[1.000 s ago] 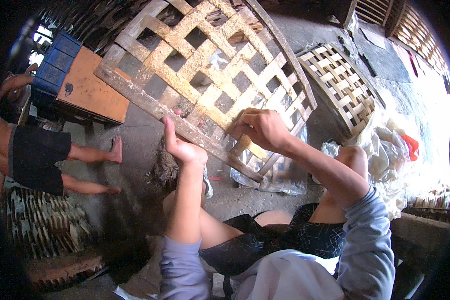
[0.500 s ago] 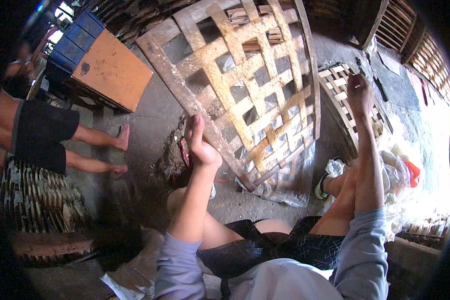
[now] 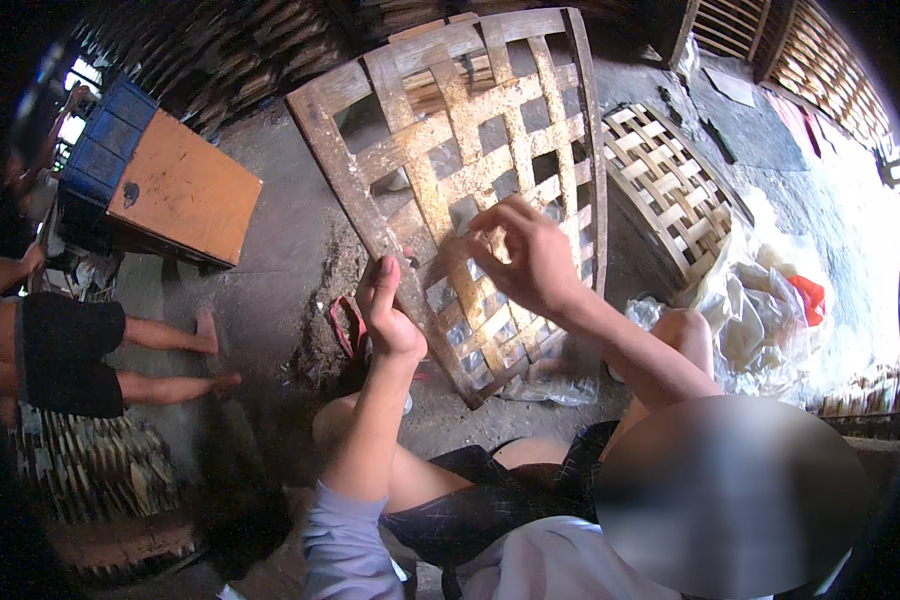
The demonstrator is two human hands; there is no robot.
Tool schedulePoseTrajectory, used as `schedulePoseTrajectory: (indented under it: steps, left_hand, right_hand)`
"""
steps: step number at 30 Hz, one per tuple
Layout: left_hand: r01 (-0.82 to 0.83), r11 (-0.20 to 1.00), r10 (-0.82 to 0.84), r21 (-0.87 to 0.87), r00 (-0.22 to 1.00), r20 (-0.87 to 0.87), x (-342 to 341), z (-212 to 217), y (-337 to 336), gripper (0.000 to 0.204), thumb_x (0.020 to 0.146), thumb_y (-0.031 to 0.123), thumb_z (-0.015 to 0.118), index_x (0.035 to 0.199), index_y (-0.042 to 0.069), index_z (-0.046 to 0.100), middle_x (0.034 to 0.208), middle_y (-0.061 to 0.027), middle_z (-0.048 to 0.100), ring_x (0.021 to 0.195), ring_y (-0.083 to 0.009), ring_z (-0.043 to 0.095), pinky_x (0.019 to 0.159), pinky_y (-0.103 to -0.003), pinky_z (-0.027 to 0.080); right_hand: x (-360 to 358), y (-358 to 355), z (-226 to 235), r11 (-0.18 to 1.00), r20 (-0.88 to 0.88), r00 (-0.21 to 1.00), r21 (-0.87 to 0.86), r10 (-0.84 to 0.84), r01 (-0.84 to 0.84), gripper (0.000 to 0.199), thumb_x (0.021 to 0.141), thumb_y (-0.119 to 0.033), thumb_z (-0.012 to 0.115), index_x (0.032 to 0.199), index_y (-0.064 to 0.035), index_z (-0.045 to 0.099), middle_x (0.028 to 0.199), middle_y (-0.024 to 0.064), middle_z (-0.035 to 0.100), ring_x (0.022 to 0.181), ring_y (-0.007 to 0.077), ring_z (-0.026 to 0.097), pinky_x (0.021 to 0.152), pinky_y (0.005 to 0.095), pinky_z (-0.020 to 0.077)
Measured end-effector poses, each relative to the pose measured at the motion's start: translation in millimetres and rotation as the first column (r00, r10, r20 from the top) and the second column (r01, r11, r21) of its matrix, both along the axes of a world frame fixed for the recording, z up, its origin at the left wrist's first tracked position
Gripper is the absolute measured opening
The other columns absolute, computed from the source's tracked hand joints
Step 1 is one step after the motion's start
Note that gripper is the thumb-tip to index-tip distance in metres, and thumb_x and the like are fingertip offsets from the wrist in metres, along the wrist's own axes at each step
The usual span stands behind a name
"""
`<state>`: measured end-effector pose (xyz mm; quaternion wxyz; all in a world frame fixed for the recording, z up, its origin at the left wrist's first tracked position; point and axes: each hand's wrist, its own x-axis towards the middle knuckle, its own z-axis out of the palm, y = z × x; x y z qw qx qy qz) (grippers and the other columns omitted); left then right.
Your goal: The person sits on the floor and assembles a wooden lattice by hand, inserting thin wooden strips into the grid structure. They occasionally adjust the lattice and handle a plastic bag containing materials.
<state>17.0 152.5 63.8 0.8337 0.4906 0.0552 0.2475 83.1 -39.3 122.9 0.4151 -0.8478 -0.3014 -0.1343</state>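
Observation:
A large woven slat lattice panel [image 3: 460,112] in a wooden frame stands tilted before me, its slats crusted with pale yellowish residue. My left hand [image 3: 390,325] grips its left rail, thumb on the near side and the other fingers mostly hidden. In front of the lower middle of the lattice is my right hand [image 3: 530,255], its fingers curled in. A brownish smear shows by its fingertips; whether that is a held thing is too blurred to tell.
Another slat lattice panel [image 3: 670,185] leans at the right, near crumpled clear plastic [image 3: 750,290] and a red-orange piece [image 3: 808,300]. Debris [image 3: 320,330] lies left of my left hand. Farther left are a blue crate [image 3: 110,130], an orange-brown board [image 3: 190,190] and a person in black shorts [image 3: 75,352].
My right hand has swung from the upper right, down and left, to the front of the lattice. My left hand stays on the rail. The view has shifted slightly.

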Motion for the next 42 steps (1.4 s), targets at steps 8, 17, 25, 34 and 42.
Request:
schedulePoseTrajectory:
  steps: [8, 17, 25, 34, 42]
  left_hand:
    - [0.004, 1.000, -0.004, 0.005, 0.999, -0.042, -3.0, -1.5, 7.6, 0.041, 0.099, 0.041, 0.065, 0.113, 0.003, 0.069, 0.116, -0.0078, 0.066, 0.112, -0.0239, 0.060, 0.102, -0.040, 0.045]
    - [-0.026, 0.991, 0.021, 0.134, 0.999, 0.044, -0.5, -17.3, 12.5, 0.037, 0.101, 0.035, 0.064, 0.114, 0.001, 0.069, 0.114, -0.0089, 0.067, 0.111, -0.0229, 0.060, 0.102, -0.038, 0.044]
    - [-0.041, 0.987, 0.041, 0.158, 0.999, 0.003, 4.6, -24.7, 19.3, 0.041, 0.101, 0.039, 0.064, 0.114, 0.001, 0.069, 0.115, -0.0094, 0.066, 0.112, -0.0250, 0.060, 0.101, -0.040, 0.046]
    - [-0.032, 0.995, 0.032, 0.095, 0.999, 0.004, 4.7, -10.8, 32.8, 0.038, 0.100, 0.041, 0.065, 0.110, 0.005, 0.069, 0.115, -0.0077, 0.066, 0.110, -0.0242, 0.060, 0.099, -0.039, 0.047]
    - [-0.010, 1.000, 0.010, 0.022, 1.000, -0.018, 5.4, -10.4, 29.3, 0.038, 0.100, 0.038, 0.066, 0.108, 0.001, 0.070, 0.112, -0.0093, 0.067, 0.108, -0.0228, 0.061, 0.098, -0.038, 0.046]
  right_hand:
    - [-2.6, 21.7, -8.4, 0.990, 0.026, 0.998, 0.128, 0.049, -0.052, 0.026, 0.083, -0.026, 0.088, 0.101, -0.0091, 0.079, 0.092, 0.0066, 0.068, 0.071, 0.0201, 0.065, 0.066, 0.0360, 0.0518]
    - [4.0, 37.7, -26.6, 0.977, -0.124, 0.992, 0.210, -0.011, 0.038, 0.009, 0.085, -0.014, 0.083, 0.090, -0.0063, 0.080, 0.084, 0.0078, 0.068, 0.073, 0.0206, 0.066, 0.066, 0.0348, 0.0520]
    - [12.8, 40.1, -42.4, 0.999, 0.081, 0.996, 0.035, -0.025, 0.022, 0.015, 0.091, -0.006, 0.071, 0.104, -0.0082, 0.064, 0.095, 0.0104, 0.070, 0.080, 0.0299, 0.073, 0.068, 0.0390, 0.0569]
    - [104.0, -48.3, -7.2, 0.800, -0.187, 0.974, 0.560, -0.131, 0.215, 0.037, 0.092, -0.007, 0.078, 0.125, -0.0025, 0.062, 0.098, 0.0109, 0.078, 0.088, 0.0150, 0.075, 0.078, 0.0321, 0.0594]
    - [121.3, -102.7, 0.4, 0.904, 0.349, 0.834, 0.154, -0.428, 0.399, 0.054, 0.083, -0.021, 0.088, 0.130, -0.0072, 0.066, 0.123, 0.0147, 0.069, 0.111, 0.0305, 0.067, 0.098, 0.0428, 0.0533]
